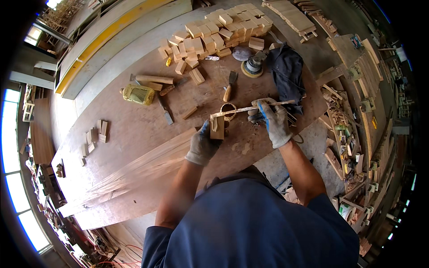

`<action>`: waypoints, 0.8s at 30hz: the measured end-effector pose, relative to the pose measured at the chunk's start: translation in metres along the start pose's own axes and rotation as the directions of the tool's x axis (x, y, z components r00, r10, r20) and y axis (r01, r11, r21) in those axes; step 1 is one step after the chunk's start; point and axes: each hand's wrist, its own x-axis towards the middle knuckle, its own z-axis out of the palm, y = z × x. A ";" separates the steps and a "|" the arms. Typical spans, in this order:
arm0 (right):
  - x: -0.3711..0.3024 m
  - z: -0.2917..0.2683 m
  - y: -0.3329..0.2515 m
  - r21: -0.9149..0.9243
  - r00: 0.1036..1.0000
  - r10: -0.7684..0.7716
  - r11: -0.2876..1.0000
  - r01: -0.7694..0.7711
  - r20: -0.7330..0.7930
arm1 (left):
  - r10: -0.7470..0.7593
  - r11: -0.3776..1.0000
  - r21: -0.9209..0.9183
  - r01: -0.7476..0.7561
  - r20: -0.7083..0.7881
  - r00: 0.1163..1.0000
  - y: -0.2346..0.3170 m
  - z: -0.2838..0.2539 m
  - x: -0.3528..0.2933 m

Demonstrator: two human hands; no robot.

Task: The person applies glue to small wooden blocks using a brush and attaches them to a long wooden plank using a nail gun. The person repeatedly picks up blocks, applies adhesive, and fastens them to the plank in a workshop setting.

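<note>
My left hand (202,146), in a grey and blue work glove, is closed on a small wooden block (217,129). Thick tan paste lies on the block's upper part. In my gloved right hand (275,127) is a thin wooden stick (245,109), gripped along its right half, with its paste-coated left tip touching the block. Just behind the block, a round container (229,106) shows its smeared rim; the stick crosses over it. A scraper (228,91) with a wooden handle lies farther back on the table.
Many cut wooden blocks (216,33) are piled at the table's far side. Near them sit a sander (254,67) and a dark cloth (287,71). A bottle of yellowish liquid (139,94), a chisel-like tool (166,111) and long boards (143,161) occupy the left.
</note>
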 end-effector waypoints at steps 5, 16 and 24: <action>-0.002 0.004 -0.002 -0.005 0.998 -0.064 0.998 0.064 0.023 | 0.109 0.941 0.322 -0.107 0.011 0.994 -0.001 0.000 -0.004; -0.029 0.008 0.000 -0.137 0.948 -0.236 0.954 0.269 0.215 | 0.408 0.434 0.862 -0.263 0.072 0.910 -0.015 -0.035 0.012; -0.045 0.004 -0.010 -0.140 0.945 -0.159 0.969 0.205 0.285 | 0.027 0.998 -0.059 -0.037 -0.163 0.986 0.001 -0.013 0.006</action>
